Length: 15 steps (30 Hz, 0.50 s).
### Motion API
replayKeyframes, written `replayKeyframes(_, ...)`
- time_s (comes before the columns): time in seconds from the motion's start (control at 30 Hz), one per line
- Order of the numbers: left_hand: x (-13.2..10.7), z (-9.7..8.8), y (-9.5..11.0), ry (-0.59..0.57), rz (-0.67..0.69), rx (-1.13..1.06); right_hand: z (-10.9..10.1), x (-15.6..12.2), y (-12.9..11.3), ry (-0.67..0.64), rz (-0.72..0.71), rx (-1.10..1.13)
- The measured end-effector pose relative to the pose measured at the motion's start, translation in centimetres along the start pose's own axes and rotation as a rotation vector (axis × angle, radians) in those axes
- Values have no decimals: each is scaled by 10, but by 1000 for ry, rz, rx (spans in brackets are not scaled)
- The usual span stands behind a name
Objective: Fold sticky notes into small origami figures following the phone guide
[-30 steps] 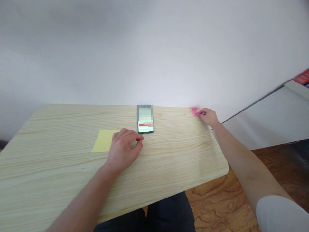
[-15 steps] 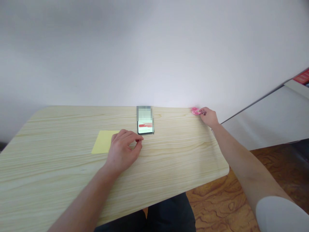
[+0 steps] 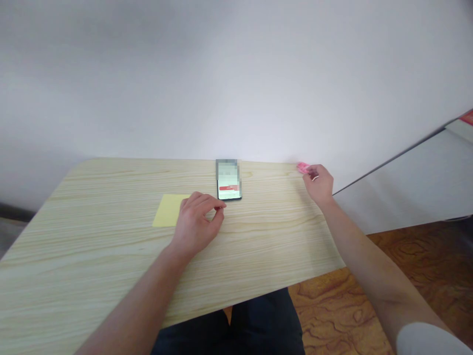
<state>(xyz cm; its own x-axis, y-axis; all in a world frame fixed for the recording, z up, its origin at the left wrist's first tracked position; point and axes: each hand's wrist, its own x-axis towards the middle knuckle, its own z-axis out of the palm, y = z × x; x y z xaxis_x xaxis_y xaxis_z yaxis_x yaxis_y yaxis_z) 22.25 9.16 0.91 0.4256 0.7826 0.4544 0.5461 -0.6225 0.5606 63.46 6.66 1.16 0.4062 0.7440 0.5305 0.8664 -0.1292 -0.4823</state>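
Note:
On the pale wood-grain table (image 3: 266, 236), my left hand (image 3: 199, 222) is just in front of a phone (image 3: 229, 182). Its thumb and forefinger are pinched together; something tiny may be between their tips, too small to make out. The heel of that hand is beside a yellow paper sheet (image 3: 168, 211), partly covering it. Over at the table's far right corner, my right hand (image 3: 320, 185) has its fingers curled round the near end of a small crumpled pink-and-white piece (image 3: 303, 167), whose kind I cannot tell. Part of it is hidden by the fingers.
A white wall (image 3: 236, 88) rises along the table's back edge. To the right stands a white panel (image 3: 406, 182) above a brown wood-patterned floor (image 3: 332, 310). My dark-trousered legs (image 3: 266, 320) are under the front edge.
The view has shifted slightly, so the table things appear a little to the right. My right hand has moved closer around the pink-and-white piece. My left hand keeps its pinch.

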Motion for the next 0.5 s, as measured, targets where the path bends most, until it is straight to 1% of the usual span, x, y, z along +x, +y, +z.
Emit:
replayKeyframes(0.13, 0, 1, 1, 24, -23, 18, 18, -40, -45, -65, -57, 111)
replayKeyframes(0.23, 1, -7, 4, 52, -39, 39, 26, -69, -76, -132, -94, 179)
replayKeyframes(0.3, 2, -19, 4, 60, -44, 61, 29, -87, -94, -179, -117, 221)
replayKeyframes(0.37, 1, -36, -1, 37, -55, 90, 31, -102, -108, -227, -143, 258)
replayKeyframes(0.43, -3, -53, -14, -28, -70, 120, 33, -115, -122, -281, -174, 293)
replayKeyframes(0.5, -11, -67, -33, -91, -71, 154, 36, -125, -135, -335, -210, 321)
